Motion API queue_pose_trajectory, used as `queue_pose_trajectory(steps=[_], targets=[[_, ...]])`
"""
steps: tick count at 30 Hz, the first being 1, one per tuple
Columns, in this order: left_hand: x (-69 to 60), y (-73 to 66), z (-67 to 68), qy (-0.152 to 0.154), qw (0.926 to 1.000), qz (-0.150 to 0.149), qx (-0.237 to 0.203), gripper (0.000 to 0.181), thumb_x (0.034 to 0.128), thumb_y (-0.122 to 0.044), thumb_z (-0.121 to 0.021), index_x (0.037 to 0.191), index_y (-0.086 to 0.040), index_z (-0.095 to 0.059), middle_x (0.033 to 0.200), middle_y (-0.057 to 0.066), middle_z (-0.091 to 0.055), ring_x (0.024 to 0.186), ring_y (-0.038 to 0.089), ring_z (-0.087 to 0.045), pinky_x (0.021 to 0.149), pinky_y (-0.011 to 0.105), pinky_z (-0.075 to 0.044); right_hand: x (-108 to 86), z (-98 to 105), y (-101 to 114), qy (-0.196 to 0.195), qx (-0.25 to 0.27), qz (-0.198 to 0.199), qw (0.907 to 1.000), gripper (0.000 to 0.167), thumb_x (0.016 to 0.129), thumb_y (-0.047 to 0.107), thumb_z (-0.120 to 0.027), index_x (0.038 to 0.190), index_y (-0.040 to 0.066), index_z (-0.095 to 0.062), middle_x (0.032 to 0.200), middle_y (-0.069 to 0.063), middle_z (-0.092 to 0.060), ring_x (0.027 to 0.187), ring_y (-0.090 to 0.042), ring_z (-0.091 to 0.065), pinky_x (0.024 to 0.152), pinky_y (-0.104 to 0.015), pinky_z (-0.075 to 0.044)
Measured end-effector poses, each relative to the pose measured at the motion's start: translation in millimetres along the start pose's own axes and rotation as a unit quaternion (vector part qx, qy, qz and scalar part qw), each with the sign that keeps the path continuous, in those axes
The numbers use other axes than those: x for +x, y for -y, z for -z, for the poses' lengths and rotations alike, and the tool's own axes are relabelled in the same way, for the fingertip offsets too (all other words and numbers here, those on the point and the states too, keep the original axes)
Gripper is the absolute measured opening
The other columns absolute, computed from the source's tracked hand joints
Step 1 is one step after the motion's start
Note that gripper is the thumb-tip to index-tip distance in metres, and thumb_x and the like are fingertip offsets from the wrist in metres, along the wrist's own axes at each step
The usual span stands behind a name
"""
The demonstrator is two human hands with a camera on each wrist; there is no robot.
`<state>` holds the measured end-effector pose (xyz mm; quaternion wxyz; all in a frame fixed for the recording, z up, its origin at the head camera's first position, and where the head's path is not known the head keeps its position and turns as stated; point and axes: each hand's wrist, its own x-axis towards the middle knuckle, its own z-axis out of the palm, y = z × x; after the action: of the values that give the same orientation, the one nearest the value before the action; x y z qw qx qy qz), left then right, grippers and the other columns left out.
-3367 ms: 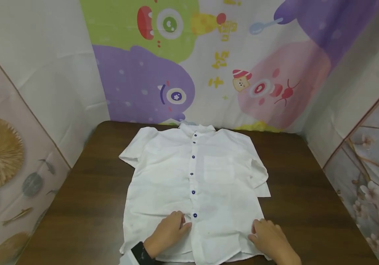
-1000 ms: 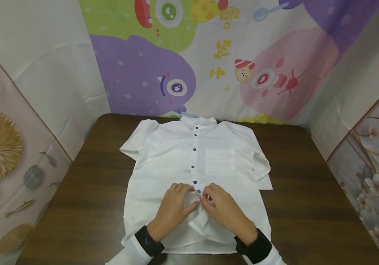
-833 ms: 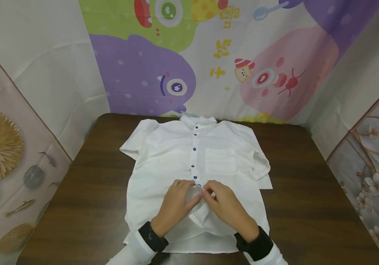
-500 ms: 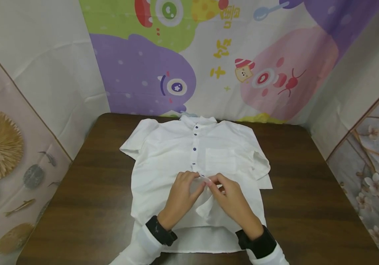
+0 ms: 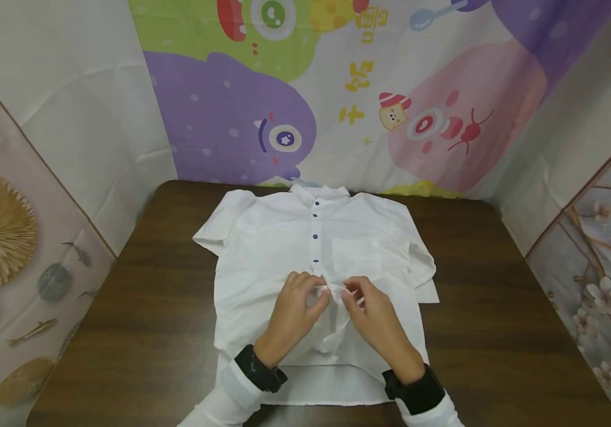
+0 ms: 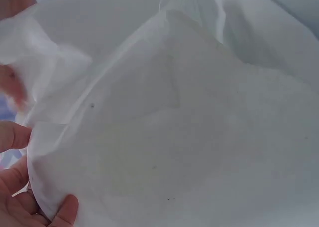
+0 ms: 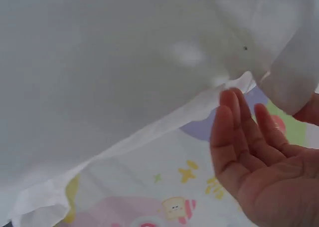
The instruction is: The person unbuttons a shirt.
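A white short-sleeved shirt (image 5: 263, 237) with dark blue buttons lies face up, its lower front lifted and creased. My left hand (image 5: 292, 314) pinches the front edge between thumb and fingers; in the left wrist view the fingers (image 6: 15, 179) bend round the cloth rim. Just right of it, my right hand (image 5: 377, 320) has thumb and forefinger apart beside the raised cloth. In the right wrist view this hand (image 7: 269, 167) is loosely bent, its fingertips at the shirt's edge. The lower buttons are hidden by the folded cloth and fingers.
The shirt lies on a dark brown wooden table (image 5: 476, 332). A cartoon-printed curtain (image 5: 337, 154) hangs behind, with patterned cloth panels at left (image 5: 44, 207) and right (image 5: 604, 249). Both wrists wear black bands.
Both hands came together at the lower front placket and moved up the shirt, lifting the hem. Just now my right thumb and forefinger have parted, and the cloth between the hands has turned.
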<state>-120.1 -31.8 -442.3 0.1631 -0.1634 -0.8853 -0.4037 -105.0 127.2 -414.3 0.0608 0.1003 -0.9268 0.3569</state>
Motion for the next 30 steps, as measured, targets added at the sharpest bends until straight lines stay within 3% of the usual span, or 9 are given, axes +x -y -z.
queue_pose_trajectory(steps=[6,10,15,23,30], targets=[[0.5,0.2,0.9,-0.008,0.9983,-0.033,0.048,0.013,0.0838,-0.019,-0.067,0.094,-0.011,-0.069,0.088,0.0,-0.066,0.077,0.014,-0.048,0.069,0.026,-0.043,2.1,-7,10,-0.017,-0.009,0.04,0.999,0.026,0.088,0.025,-0.063,0.106,0.007,-0.062,0.093,-0.003,-0.061,0.083,-0.013,-0.055,0.071,-0.03,-0.049],[1.0,-1.5,2.7,-0.006,0.9971,-0.047,0.061,0.013,0.0834,-0.019,-0.067,0.093,-0.01,-0.07,0.088,0.0,-0.066,0.077,0.014,-0.048,0.069,0.026,-0.043,3.6,-11,11,-0.05,-0.033,0.073,0.9956,0.016,0.088,0.018,-0.063,0.098,0.005,-0.065,0.086,-0.003,-0.062,0.077,-0.013,-0.056,0.067,-0.027,-0.049],[2.1,-4.0,7.4,-0.001,0.9972,-0.049,0.056,0.009,0.0822,-0.015,-0.068,0.089,-0.009,-0.069,0.085,0.0,-0.065,0.076,0.014,-0.048,0.068,0.025,-0.042,5.9,-11,7,-0.071,-0.012,0.091,0.9933,0.009,0.087,0.011,-0.063,0.089,0.004,-0.067,0.082,-0.004,-0.063,0.067,-0.01,-0.053,0.06,-0.023,-0.046],[3.7,-5.4,12.3,0.007,0.9986,-0.045,0.024,0.009,0.0837,-0.016,-0.066,0.089,-0.009,-0.069,0.085,0.0,-0.065,0.076,0.013,-0.047,0.066,0.024,-0.042,10.4,-8,4,-0.062,0.049,0.086,0.9931,0.009,0.089,0.012,-0.06,0.088,0.005,-0.066,0.08,-0.004,-0.063,0.069,-0.012,-0.055,0.062,-0.023,-0.046],[4.1,-4.9,13.1,0.018,0.999,-0.037,0.018,0.012,0.0852,-0.019,-0.066,0.091,-0.009,-0.069,0.087,0.0,-0.065,0.078,0.011,-0.047,0.066,0.023,-0.043,12.9,-9,3,-0.05,0.111,0.029,0.9921,0.012,0.09,0.014,-0.06,0.091,0.005,-0.067,0.087,-0.007,-0.067,0.079,-0.017,-0.062,0.072,-0.029,-0.05]])
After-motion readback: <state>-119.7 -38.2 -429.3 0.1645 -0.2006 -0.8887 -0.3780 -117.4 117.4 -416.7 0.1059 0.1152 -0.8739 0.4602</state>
